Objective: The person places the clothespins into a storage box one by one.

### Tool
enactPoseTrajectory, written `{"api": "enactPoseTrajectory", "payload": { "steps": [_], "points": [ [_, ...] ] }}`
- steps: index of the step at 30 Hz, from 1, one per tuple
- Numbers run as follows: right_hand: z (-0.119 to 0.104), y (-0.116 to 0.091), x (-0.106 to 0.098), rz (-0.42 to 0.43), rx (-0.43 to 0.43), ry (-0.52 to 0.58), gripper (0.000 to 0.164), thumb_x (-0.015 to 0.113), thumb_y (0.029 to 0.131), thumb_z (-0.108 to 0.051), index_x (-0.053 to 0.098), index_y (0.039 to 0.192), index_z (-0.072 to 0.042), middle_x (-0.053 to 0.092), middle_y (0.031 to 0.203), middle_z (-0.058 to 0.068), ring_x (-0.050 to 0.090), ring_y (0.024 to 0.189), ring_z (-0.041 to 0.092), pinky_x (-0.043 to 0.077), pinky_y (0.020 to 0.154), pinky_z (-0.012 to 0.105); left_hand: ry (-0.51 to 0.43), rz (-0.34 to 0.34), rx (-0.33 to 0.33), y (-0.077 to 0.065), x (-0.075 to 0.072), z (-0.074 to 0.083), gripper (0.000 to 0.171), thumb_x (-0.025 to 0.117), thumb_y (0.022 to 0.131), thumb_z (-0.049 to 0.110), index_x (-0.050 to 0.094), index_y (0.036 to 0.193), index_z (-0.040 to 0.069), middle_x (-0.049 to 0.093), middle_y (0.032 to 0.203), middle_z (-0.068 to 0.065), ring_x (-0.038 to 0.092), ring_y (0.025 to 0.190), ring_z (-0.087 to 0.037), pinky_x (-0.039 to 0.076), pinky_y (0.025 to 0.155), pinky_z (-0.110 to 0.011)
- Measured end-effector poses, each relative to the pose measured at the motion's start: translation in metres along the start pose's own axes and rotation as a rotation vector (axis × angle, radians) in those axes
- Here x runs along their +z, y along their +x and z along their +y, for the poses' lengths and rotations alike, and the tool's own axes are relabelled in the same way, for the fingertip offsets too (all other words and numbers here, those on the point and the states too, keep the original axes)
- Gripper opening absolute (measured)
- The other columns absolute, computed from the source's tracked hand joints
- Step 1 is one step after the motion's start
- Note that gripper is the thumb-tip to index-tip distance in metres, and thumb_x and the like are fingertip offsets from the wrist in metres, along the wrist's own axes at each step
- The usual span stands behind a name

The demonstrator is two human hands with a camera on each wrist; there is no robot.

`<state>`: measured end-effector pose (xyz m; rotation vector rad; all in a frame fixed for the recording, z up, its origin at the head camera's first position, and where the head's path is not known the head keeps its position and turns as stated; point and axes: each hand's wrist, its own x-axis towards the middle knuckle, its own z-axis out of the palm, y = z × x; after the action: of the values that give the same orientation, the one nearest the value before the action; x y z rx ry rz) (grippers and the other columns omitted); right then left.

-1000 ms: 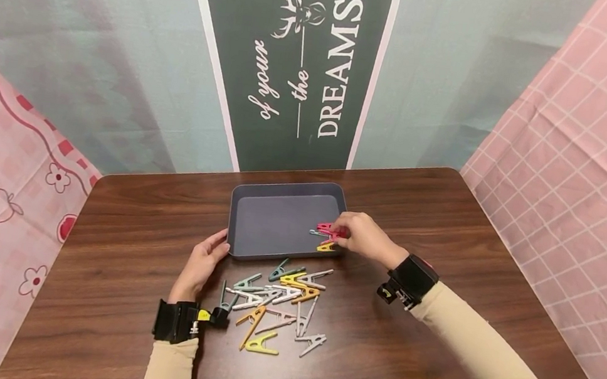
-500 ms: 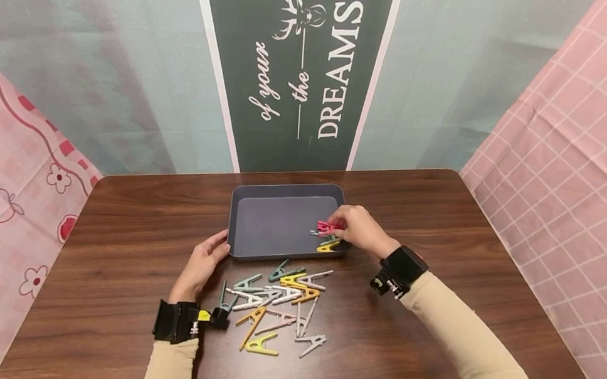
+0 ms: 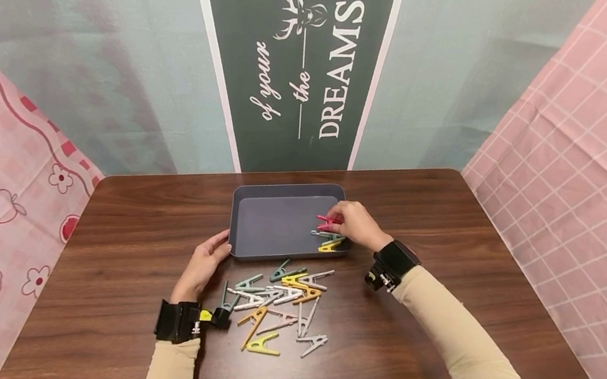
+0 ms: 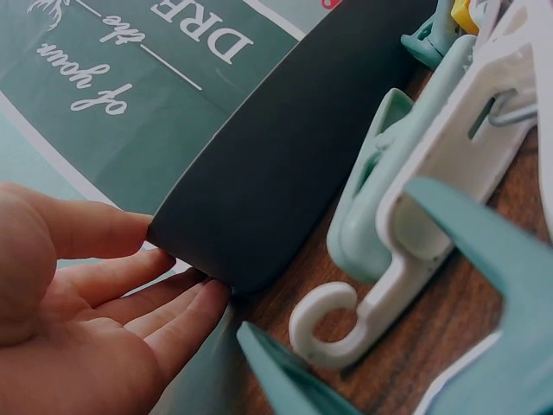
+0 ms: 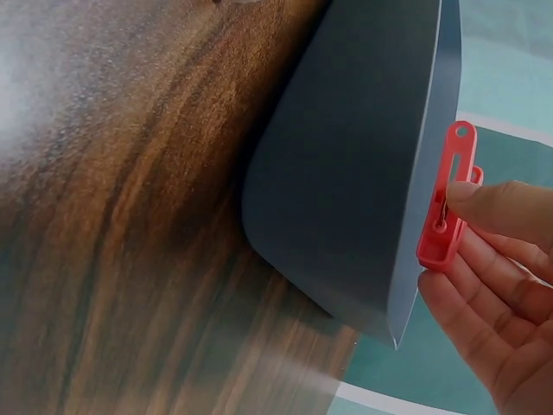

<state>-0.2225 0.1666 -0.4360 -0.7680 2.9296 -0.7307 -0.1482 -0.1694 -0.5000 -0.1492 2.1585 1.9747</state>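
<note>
My right hand (image 3: 358,225) pinches a red clothespin (image 5: 448,199) between thumb and fingers, over the right end of a dark grey tray (image 3: 277,221). Just below it, inside the tray, lie a yellow clothespin (image 3: 328,247) and a pale bluish one (image 3: 323,234), with a green one beside them, partly covered. At the tray's front left corner rests my left hand (image 3: 202,265). Its thumb and fairly straight fingers touch the outer wall there, as the left wrist view shows.
In front of the tray, several loose clothespins lie in a heap, among them an orange one (image 3: 254,324), a yellow-green one (image 3: 263,344) and a grey one (image 3: 313,344). The wooden table (image 3: 408,354) meets a printed curtain (image 3: 302,151) behind.
My right hand has shifted slightly left and away from me, raising the red clothespin off the others in the tray. My left hand has stayed at the corner.
</note>
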Motion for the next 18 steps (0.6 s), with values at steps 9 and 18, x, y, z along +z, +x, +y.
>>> {"api": "enactPoseTrajectory", "payload": {
  "steps": [9,18],
  "points": [
    [0.002,0.007,0.003,0.011,0.039,0.02,0.015,0.074,0.081,-0.006,0.073,0.094,0.0,0.071,0.086,0.013,0.064,0.078,0.021,0.054,0.072,0.035,0.004,0.006,-0.008,0.0,0.0,0.001,0.048,0.044,0.1,0.004,0.035,0.147,-0.003,0.039,0.151,-0.024,0.039,0.139,-0.031,0.039,0.085,0.003],
    [0.009,0.014,0.011,0.017,0.059,-0.008,0.016,0.074,0.081,-0.008,0.073,0.095,-0.001,0.071,0.087,0.012,0.064,0.079,0.021,0.054,0.073,0.036,0.014,0.007,-0.01,0.0,-0.001,0.0,0.048,0.045,0.1,0.005,0.036,0.147,-0.002,0.041,0.15,-0.023,0.04,0.139,-0.03,0.038,0.085,0.003]
  ]
}}
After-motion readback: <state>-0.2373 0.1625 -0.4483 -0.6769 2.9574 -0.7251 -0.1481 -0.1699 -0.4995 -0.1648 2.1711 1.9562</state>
